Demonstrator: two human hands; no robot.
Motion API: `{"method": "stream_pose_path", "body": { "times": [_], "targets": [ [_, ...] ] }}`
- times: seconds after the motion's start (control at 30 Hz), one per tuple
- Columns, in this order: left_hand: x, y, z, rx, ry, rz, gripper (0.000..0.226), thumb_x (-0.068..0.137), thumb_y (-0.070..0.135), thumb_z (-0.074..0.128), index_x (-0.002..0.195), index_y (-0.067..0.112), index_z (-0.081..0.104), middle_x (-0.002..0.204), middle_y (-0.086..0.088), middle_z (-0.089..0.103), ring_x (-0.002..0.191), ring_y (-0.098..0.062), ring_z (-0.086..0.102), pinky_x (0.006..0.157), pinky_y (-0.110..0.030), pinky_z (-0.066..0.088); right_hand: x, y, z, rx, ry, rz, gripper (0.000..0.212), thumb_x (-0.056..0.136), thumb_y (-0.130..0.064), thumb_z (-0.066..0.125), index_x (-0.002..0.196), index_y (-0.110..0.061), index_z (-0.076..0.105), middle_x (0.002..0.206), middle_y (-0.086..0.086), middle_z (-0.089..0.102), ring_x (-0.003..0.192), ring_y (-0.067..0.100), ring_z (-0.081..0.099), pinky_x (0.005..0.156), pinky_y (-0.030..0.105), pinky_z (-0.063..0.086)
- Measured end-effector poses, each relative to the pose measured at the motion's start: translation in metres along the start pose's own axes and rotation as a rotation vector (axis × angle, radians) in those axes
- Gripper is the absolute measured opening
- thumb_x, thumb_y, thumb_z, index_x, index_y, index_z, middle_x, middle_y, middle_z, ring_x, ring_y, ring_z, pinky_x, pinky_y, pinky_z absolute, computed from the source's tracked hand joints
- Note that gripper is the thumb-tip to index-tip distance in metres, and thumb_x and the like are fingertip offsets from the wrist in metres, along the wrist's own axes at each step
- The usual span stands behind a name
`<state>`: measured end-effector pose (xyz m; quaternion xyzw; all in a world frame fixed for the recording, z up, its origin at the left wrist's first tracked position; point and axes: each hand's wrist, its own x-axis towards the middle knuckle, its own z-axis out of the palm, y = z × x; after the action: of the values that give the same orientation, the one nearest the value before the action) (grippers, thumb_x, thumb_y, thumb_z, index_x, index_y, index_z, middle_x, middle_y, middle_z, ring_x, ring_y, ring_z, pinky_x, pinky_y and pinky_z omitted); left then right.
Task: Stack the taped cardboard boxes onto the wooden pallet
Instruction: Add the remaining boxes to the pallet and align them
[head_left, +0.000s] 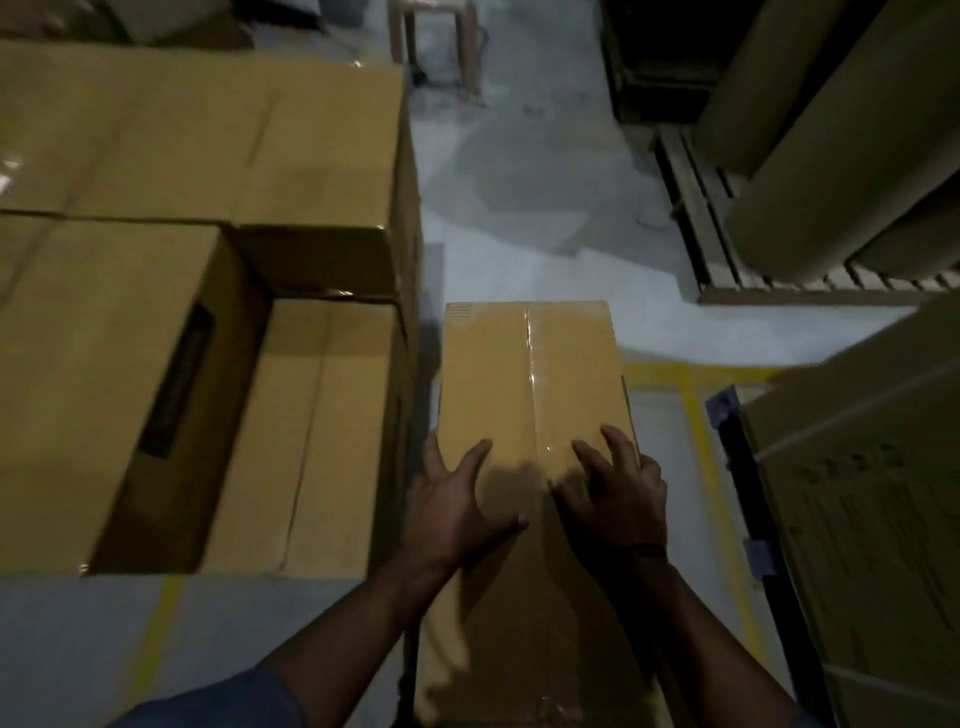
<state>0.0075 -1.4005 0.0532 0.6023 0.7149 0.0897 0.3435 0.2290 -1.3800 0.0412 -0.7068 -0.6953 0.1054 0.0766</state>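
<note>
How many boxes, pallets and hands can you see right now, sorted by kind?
Taped box under the hands: 1
Stacked boxes at left, tops visible: 3
Printed cartons at right: at least 1, cut off by the frame
Wooden pallet: 1
Hands, left hand and right hand: 2
Total: 8

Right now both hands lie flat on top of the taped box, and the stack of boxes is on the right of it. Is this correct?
Not quite. The head view shows the left hand and right hand spread on top of the taped box, but the stack of boxes stands to its left, not its right.
</note>
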Motion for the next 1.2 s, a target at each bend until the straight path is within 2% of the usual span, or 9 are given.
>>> {"method": "stream_pose_path", "body": {
  "times": [0.1,0.23,0.33,0.43,0.63,0.87,1.03,1.1,1.2],
  "targets": [
    [-0.005,-0.021,-0.063,0.005,0.083,-0.041,0.112,0.057,0.088,0.072,0.153,0.057,0.024,0.169,0.005,-0.014,0.143,-0.042,0.037,0.112,-0.048,0.044,0.019,-0.067,-0.017,0.055,0.068,-0.004,0.061,0.082,-0.069,0.056,0.134,-0.038,0.061,0.154,-0.003,0.038,0.122,0.037,0.044,0.1,0.048,0.04],
    [-0.005,-0.051,-0.119,0.043,0.149,-0.077,0.111,0.057,0.088,0.071,0.154,0.055,0.027,0.171,0.0,-0.008,0.141,-0.044,0.041,0.11,-0.048,0.045,0.035,-0.137,-0.02,0.127,-0.027,0.03,0.063,0.083,-0.073,0.054,0.138,-0.042,0.056,0.158,-0.009,0.029,0.129,0.032,0.037,0.108,0.046,0.035],
    [-0.007,-0.07,-0.151,0.089,0.176,-0.101,0.111,0.056,0.09,0.067,0.154,0.053,0.029,0.171,-0.001,-0.001,0.138,-0.042,0.045,0.11,-0.051,0.047,0.038,-0.172,-0.015,0.17,-0.057,0.018,0.065,0.082,-0.074,0.054,0.139,-0.041,0.056,0.158,-0.01,0.028,0.13,0.032,0.037,0.109,0.045,0.034],
    [-0.006,-0.085,-0.176,0.147,0.156,-0.128,0.11,0.057,0.089,0.069,0.154,0.052,0.03,0.171,-0.002,-0.002,0.138,-0.042,0.046,0.11,-0.051,0.047,0.034,-0.196,-0.009,0.205,-0.088,-0.001,0.067,0.082,-0.073,0.055,0.14,-0.04,0.054,0.159,-0.009,0.026,0.131,0.033,0.036,0.11,0.046,0.034],
    [-0.006,-0.104,-0.206,0.186,0.178,-0.169,0.107,0.063,0.078,0.08,0.155,0.049,0.034,0.171,-0.004,-0.001,0.143,-0.041,0.04,0.114,-0.049,0.043,0.033,-0.228,0.004,0.246,-0.141,-0.051,0.069,0.08,-0.075,0.053,0.141,-0.041,0.052,0.161,-0.008,0.023,0.139,0.041,0.031,0.114,0.052,0.032],
    [0.005,-0.158,-0.221,0.115,0.158,-0.223,0.115,0.06,0.079,0.081,0.158,0.047,0.029,0.172,-0.007,-0.01,0.151,-0.039,0.031,0.114,-0.05,0.044,0.038,-0.27,0.021,0.193,-0.192,-0.137,0.066,0.082,-0.074,0.05,0.14,-0.043,0.05,0.162,-0.007,0.018,0.139,0.042,0.029,0.114,0.055,0.031],
    [0.028,-0.209,-0.237,0.118,0.076,-0.202,0.117,0.06,0.079,0.08,0.159,0.045,0.027,0.171,-0.012,-0.013,0.152,-0.041,0.026,0.115,-0.05,0.042,0.051,-0.305,0.048,0.178,-0.271,-0.139,0.065,0.083,-0.071,0.053,0.142,-0.044,0.046,0.163,-0.007,0.013,0.145,0.041,0.022,0.115,0.056,0.031],
    [0.034,-0.228,-0.242,0.139,0.052,-0.175,0.11,0.064,0.078,0.078,0.158,0.045,0.031,0.172,-0.011,-0.003,0.151,-0.041,0.028,0.115,-0.051,0.041,0.049,-0.315,0.061,0.186,-0.315,-0.135,0.065,0.084,-0.066,0.057,0.144,-0.043,0.044,0.164,-0.007,0.01,0.147,0.039,0.019,0.116,0.056,0.032],
    [0.032,-0.248,-0.25,0.195,0.024,-0.069,0.085,0.077,0.068,0.075,0.151,0.038,0.046,0.159,-0.002,0.036,0.139,-0.031,0.047,0.109,-0.044,0.046,0.044,-0.329,0.077,0.19,-0.428,-0.155,0.065,0.089,-0.056,0.06,0.149,-0.041,0.04,0.167,-0.008,0.004,0.15,0.037,0.015,0.117,0.053,0.033]
  ]
}}
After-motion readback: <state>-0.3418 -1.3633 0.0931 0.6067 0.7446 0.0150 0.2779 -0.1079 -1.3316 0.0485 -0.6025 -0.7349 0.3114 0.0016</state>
